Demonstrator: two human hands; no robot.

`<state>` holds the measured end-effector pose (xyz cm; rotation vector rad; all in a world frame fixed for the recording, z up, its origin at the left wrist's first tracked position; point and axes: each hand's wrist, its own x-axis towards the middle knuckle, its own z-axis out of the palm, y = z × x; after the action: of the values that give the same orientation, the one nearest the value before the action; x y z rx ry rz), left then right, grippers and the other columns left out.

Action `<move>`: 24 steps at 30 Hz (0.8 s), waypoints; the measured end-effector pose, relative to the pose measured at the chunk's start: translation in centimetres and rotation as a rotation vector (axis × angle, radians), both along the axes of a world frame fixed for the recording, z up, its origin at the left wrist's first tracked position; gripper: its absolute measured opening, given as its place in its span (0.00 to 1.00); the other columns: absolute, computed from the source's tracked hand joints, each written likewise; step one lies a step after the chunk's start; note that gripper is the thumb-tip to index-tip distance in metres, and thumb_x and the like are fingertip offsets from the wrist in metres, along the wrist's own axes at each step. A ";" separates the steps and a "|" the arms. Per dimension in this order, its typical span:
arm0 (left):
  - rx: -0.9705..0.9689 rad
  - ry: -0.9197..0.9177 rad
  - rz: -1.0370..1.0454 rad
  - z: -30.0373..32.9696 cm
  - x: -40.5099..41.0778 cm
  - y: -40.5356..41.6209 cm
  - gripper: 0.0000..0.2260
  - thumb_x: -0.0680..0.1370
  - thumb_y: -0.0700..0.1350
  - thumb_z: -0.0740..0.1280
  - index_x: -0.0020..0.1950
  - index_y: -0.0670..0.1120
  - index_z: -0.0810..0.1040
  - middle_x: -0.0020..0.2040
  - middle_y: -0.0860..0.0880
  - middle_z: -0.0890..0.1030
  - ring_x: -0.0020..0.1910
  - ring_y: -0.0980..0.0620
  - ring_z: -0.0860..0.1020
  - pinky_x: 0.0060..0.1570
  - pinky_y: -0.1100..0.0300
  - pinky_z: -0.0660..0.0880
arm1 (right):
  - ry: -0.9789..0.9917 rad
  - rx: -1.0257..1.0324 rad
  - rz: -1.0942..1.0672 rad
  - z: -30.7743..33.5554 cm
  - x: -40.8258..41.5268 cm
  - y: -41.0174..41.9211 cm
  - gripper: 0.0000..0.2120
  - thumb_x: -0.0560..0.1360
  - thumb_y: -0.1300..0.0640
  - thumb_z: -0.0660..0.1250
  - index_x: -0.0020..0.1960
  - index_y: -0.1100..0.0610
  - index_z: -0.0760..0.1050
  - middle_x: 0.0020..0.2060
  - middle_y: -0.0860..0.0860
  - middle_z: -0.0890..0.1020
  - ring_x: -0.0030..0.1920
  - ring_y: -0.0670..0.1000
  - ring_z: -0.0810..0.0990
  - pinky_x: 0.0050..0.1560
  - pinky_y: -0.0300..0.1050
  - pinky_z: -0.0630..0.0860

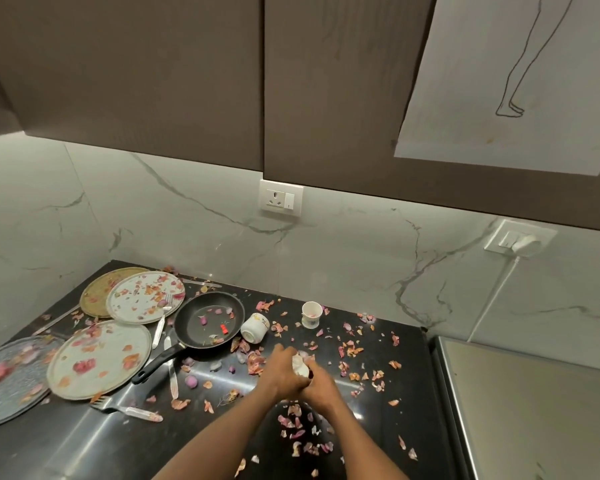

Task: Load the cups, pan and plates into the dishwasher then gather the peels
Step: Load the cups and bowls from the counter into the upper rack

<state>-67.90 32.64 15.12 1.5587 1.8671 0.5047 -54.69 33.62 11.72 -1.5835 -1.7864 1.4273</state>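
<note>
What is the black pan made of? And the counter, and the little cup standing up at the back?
The pan looks like metal with a dull black non-stick coating: dark, matte, with a black handle that may be plastic. The counter looks like polished black stone, since it reflects light like a mirror. The upright cup is white and thin-walled, perhaps paper or plastic; I cannot tell which.

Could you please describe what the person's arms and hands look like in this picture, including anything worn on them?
Both forearms are bare as far as the picture shows: no sleeves, gloves or watch can be seen. The left hand and the right hand show no rings or bracelets that I can make out, though the picture is somewhat blurred there. The upper arms lie outside the frame, so any sleeve higher up cannot be told.
</note>
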 end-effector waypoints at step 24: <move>-0.162 -0.417 -0.122 -4.2 6.1 -18.6 0.18 0.66 0.48 0.80 0.53 0.54 0.80 0.50 0.55 0.83 0.51 0.55 0.81 0.55 0.58 0.78 | -0.091 0.013 -0.411 -2.1 6.4 -22.9 0.24 0.63 0.47 0.79 0.57 0.44 0.76 0.49 0.43 0.83 0.50 0.39 0.82 0.46 0.30 0.77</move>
<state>-61.82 14.02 10.89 1.3313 1.4511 0.5593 -48.33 10.70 9.62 -1.8985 -1.3997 1.1630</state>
